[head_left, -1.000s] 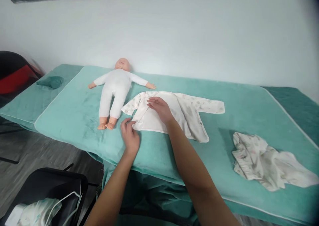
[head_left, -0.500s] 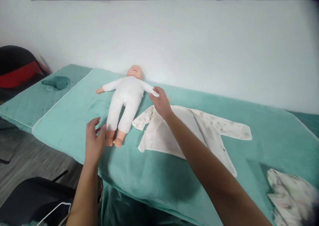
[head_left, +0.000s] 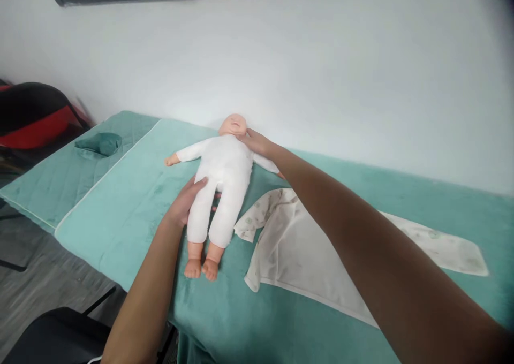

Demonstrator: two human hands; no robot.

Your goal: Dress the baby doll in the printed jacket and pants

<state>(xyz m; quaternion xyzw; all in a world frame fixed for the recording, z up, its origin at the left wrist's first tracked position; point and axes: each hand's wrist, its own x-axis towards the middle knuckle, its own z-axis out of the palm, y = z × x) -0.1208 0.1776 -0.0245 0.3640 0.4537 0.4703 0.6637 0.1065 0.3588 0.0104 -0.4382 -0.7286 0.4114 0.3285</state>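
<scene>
Gripping one thigh of a white plush-bodied, plastic-headed baby doll with the left hand, thumb above, fingers curled beneath. Touching the neck with the right hand; cannot tell the state of its partly hidden fingers. Handling it supine on a green velvety bed, near a white printed cloth shirt. Probably light, soft-bodied; best supported under neck and hips.
</scene>
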